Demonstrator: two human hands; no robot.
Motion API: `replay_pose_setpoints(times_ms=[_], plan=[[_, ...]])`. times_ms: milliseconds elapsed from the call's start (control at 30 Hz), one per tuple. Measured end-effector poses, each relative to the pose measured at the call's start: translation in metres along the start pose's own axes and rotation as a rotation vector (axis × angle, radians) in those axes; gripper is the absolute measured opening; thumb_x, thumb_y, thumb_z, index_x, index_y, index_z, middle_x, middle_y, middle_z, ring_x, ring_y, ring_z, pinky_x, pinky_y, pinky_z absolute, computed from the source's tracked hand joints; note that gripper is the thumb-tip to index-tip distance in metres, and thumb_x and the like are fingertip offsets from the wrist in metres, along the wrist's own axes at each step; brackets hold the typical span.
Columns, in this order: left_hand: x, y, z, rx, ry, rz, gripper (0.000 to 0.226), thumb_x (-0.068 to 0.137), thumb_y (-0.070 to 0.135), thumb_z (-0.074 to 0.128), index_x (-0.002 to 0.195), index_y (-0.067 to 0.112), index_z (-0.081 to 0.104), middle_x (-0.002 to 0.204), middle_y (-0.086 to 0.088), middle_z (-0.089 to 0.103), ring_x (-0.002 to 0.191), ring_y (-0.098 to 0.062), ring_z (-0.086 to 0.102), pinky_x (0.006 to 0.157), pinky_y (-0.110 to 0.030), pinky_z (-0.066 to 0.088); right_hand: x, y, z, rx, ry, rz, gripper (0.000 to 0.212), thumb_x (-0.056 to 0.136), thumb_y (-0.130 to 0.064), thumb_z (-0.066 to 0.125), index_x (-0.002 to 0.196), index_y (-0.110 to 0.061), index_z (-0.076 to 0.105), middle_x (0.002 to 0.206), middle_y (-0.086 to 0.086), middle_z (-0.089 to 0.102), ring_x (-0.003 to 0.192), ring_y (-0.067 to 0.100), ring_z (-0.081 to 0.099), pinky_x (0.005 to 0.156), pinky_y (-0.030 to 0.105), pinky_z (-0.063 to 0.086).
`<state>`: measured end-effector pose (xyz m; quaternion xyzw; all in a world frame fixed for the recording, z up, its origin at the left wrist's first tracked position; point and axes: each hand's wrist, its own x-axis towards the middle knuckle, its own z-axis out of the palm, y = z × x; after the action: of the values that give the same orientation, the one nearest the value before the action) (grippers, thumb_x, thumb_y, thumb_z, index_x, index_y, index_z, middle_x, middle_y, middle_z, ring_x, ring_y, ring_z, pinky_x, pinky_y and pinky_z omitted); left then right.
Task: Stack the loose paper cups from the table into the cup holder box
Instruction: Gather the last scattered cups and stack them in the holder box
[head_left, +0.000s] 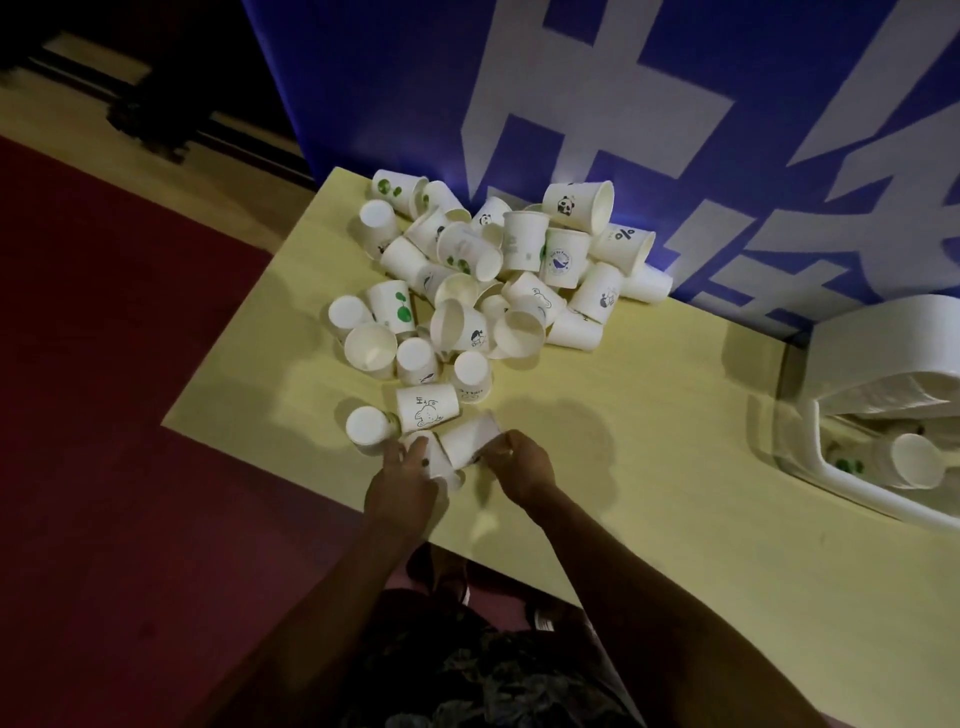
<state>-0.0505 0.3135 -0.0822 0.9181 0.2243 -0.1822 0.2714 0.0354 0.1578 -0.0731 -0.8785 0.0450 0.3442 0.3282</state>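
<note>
- White paper cups (483, 270) lie heaped on the yellow tabletop (649, 415).
- Left hand (402, 483) grips one cup (439, 462) at the near edge.
- Right hand (519, 467) pinches a tilted cup (470, 439) beside it.
- White cup holder box (852, 395) sits far right, holding cups.

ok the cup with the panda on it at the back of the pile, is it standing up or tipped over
Tipped over. The panda cup lies on its side atop the pile, its open mouth facing right.
</note>
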Motion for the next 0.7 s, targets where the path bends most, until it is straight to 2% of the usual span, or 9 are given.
replay_pose_setpoints(times_ms=[100,167,267,367,433,533,600,700], plan=[[0.003,0.008,-0.001,-0.134,-0.02,0.022,0.042,0.083,0.022,0.06,0.125,0.018,0.059,0.116,-0.008,0.063,0.106,-0.027,0.058,0.085,-0.035,0.046,-0.005,0.013,0.001,0.076,0.083,0.07,0.018,0.086,-0.026,0.061,0.097,-0.012,0.064,0.101,0.006,0.068,0.093,0.027,0.062,0.072,0.03,0.048],[0.001,0.015,-0.002,-0.282,-0.024,-0.007,0.042,0.081,0.029,0.06,0.12,0.017,0.062,0.111,-0.004,0.067,0.103,-0.024,0.061,0.085,-0.033,0.046,-0.014,0.025,-0.005,0.065,0.179,0.048,0.021,0.09,-0.025,0.059,0.093,-0.006,0.066,0.096,0.012,0.068,0.088,0.03,0.062,0.069,0.032,0.047],[-0.005,0.027,0.0,-0.417,0.01,0.031,0.045,0.078,0.036,0.059,0.121,0.02,0.059,0.108,0.001,0.066,0.094,-0.019,0.062,0.083,-0.037,0.051,-0.028,0.049,-0.014,-0.03,0.38,-0.027,0.019,0.09,-0.019,0.061,0.094,-0.004,0.07,0.097,0.014,0.07,0.091,0.033,0.061,0.079,0.037,0.049],[-0.013,0.037,0.002,-0.252,0.177,0.104,0.041,0.084,0.027,0.065,0.123,0.021,0.054,0.119,0.001,0.054,0.105,-0.017,0.055,0.082,-0.036,0.051,-0.041,0.068,-0.021,-0.141,0.539,-0.099,0.01,0.083,-0.016,0.069,0.091,-0.013,0.073,0.1,0.005,0.071,0.099,0.032,0.059,0.081,0.036,0.048],[-0.016,0.044,0.003,-0.085,0.239,0.167,0.036,0.084,0.028,0.066,0.118,0.02,0.057,0.121,-0.001,0.051,0.113,-0.021,0.048,0.082,-0.038,0.05,-0.046,0.073,-0.026,-0.19,0.59,-0.126,0.01,0.079,-0.017,0.074,0.089,-0.016,0.074,0.1,0.003,0.071,0.1,0.032,0.058,0.077,0.039,0.05],[-0.014,0.048,0.012,0.104,0.153,0.297,0.034,0.079,0.035,0.07,0.108,0.018,0.064,0.117,-0.004,0.054,0.112,-0.027,0.048,0.085,-0.041,0.051,-0.052,0.074,-0.029,-0.273,0.627,-0.143,0.013,0.075,-0.017,0.077,0.086,-0.019,0.074,0.1,0.0,0.07,0.101,0.032,0.058,0.07,0.037,0.047],[-0.011,0.051,0.019,0.166,0.056,0.329,0.039,0.077,0.038,0.071,0.111,0.019,0.065,0.119,-0.003,0.054,0.114,-0.027,0.047,0.088,-0.041,0.049,-0.056,0.074,-0.032,-0.303,0.637,-0.162,0.011,0.076,-0.018,0.076,0.087,-0.019,0.073,0.1,-0.002,0.07,0.103,0.031,0.057,0.07,0.035,0.043],[-0.006,0.064,0.021,0.221,-0.014,0.34,0.028,0.084,0.031,0.064,0.111,0.023,0.066,0.117,0.002,0.056,0.111,-0.022,0.046,0.091,-0.034,0.045,-0.063,0.081,-0.038,-0.28,0.606,-0.203,0.008,0.084,-0.023,0.066,0.087,-0.02,0.073,0.093,-0.002,0.071,0.097,0.028,0.059,0.071,0.034,0.044]])
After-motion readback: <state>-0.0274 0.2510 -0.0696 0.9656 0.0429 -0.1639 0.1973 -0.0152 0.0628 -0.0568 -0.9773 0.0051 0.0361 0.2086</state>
